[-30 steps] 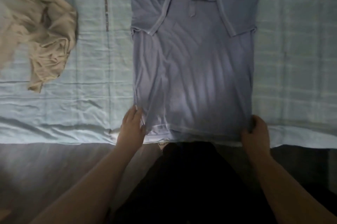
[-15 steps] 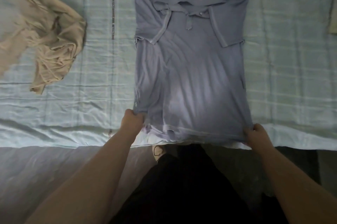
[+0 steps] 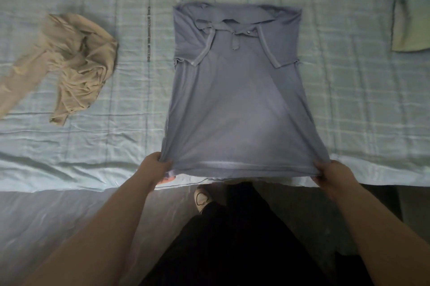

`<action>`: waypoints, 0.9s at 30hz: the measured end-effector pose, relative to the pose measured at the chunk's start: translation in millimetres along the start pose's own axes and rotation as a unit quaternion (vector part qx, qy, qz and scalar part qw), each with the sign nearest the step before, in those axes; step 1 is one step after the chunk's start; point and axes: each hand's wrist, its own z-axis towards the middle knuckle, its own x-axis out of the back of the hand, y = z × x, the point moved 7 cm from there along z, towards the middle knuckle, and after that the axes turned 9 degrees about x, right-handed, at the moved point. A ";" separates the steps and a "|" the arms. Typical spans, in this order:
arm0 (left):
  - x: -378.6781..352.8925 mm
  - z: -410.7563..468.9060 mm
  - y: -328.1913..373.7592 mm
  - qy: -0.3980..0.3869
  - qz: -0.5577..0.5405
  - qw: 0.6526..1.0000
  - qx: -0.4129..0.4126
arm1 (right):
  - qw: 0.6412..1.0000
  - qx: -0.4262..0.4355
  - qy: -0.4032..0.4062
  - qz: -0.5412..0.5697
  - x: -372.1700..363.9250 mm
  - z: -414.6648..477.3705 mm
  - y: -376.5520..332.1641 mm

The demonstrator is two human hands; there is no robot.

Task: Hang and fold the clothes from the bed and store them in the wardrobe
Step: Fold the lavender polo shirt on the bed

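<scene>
A blue-grey polo shirt [image 3: 237, 99] lies face up on the bed, collar at the far end, both sleeves folded in over its chest. My left hand [image 3: 154, 169] grips the hem's left corner and my right hand [image 3: 334, 174] grips the right corner. The hem is lifted off the bed's near edge and pulled taut between them. A crumpled beige garment [image 3: 72, 64] lies to the left on the bed.
The bed [image 3: 360, 111] has a pale blue checked sheet and fills the upper view. A folded pale green and blue garment [image 3: 411, 18] sits at the far right edge. Below are my dark trousers, a light shoe [image 3: 202, 198] and the floor.
My hands closed on the hem corners and raised the hem off the bed, stretching it wider. The view drew back, showing the shirt's collar end and the garment at the right.
</scene>
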 end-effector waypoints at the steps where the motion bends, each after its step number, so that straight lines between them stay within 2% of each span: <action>1: 2.3 -1.2 -3.5 -0.008 -0.026 1.000 0.012 | 1.000 -0.006 0.003 0.015 0.6 1.3 2.9; 3: 7.2 -3.4 -11.2 -0.016 -0.075 0.997 0.031 | 0.999 -0.019 0.010 0.026 2.7 1.1 8.8; 7: 15.4 -5.2 -34.1 -0.030 -0.141 0.989 0.041 | 0.998 -0.038 0.037 -0.040 15.5 -4.1 19.9; 11: 13.2 -5.6 -63.2 -0.050 -0.208 0.974 0.081 | 0.996 -0.073 0.052 -0.004 17.4 -6.8 42.9; 18: 4.9 -10.3 -53.6 -0.127 -0.192 0.968 0.097 | 0.990 -0.109 0.032 0.079 -1.6 -8.4 31.5; 22: 12.2 -21.0 -9.6 -0.154 -0.212 0.961 0.093 | 0.994 -0.076 -0.008 0.085 -13.4 -7.7 -21.8; 24: 15.3 -27.8 16.5 -0.161 -0.178 0.966 0.095 | 0.997 -0.037 -0.043 0.054 -18.3 -7.7 -57.3; 27: 20.9 -26.4 60.2 -0.114 -0.143 0.979 0.089 | 0.999 0.038 -0.027 -0.006 -21.7 2.2 -109.3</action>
